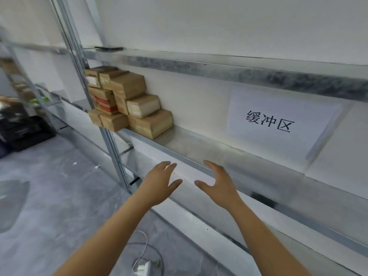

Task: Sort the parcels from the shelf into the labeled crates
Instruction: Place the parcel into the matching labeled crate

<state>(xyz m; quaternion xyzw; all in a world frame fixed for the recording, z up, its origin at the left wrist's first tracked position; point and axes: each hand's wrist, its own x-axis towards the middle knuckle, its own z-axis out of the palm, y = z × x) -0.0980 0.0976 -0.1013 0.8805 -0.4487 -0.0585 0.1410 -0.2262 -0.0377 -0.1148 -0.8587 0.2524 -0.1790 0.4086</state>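
Left hand (159,183): released, fingers spread and nearly straight, thumb out to the right, holding nothing; raised in front of the front edge of the middle shelf
Right hand (216,183): released too, fingers slightly bent and spread, thumb out to the left, holding nothing; level with the left hand and just to its right
Between the hands: palms turned toward each other, thumbs near but apart, with only the shelf edge showing behind the gap
Parcels (127,100): brown cardboard boxes stacked about three layers high at the left end of the middle shelf, just right of the upright post; well apart from both hands, above them and to their left
Red-printed parcel (104,103): in the middle layer on the left side of the stack, with orange-red print on its front face
White-faced parcel (143,106): in the middle layer on the right side, resting on the large bottom box
Middle shelf (199,148): galvanised metal, running away to the right of the stack
Upright post (111,144): slotted metal, standing at the left end of the stack
Upper shelf (219,70): a metal board above the parcels
Sign (278,120): a white sheet on the wall behind the middle shelf, right of the parcels, printed in black 缓冲区
Floor (59,196): mottled grey
White plug block (142,267): lying on the floor between the forearms, with thin cables looping from it
Dark crate (22,132): on the floor at far left, too blurred to read any label
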